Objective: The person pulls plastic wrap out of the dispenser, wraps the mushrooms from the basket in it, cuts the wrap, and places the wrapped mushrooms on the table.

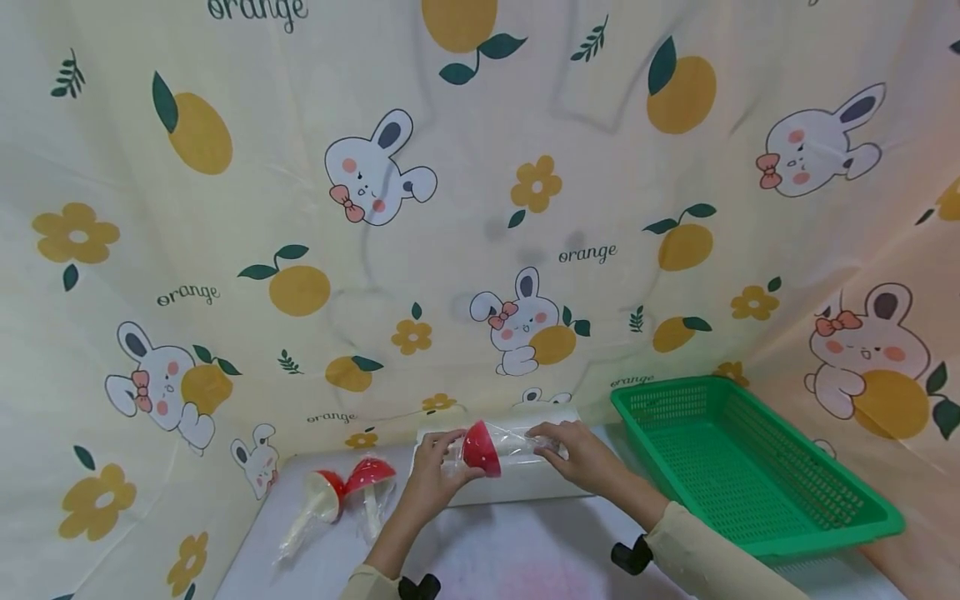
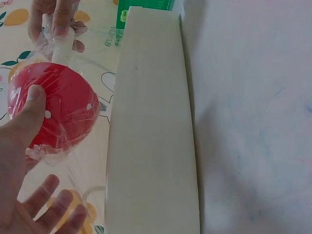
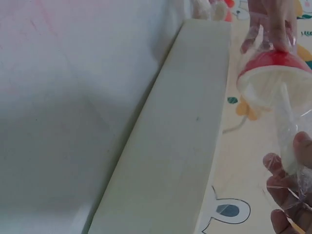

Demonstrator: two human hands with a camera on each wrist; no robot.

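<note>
A toy mushroom (image 1: 482, 450) with a red, white-dotted cap and a pale stem is held sideways between both hands, wrapped in clear plastic. My left hand (image 1: 435, 479) grips the cap, its thumb (image 2: 33, 105) lying across the red top while the other fingers spread behind. At the stem end, my right hand (image 1: 581, 457) pinches the stem and the crinkled wrapper. The pale underside of the cap (image 3: 273, 85) faces the right hand. Beneath and behind the mushroom lies a long white block (image 1: 517, 492), apart from both hands in the wrist views.
Two more wrapped red mushrooms, one lying (image 1: 322, 498) and one beside it (image 1: 371, 477), are on the white table (image 1: 480, 550) at the left. A green plastic basket (image 1: 750, 467) stands at the right. Behind hangs a cloth (image 1: 450, 250) printed with rabbits and oranges.
</note>
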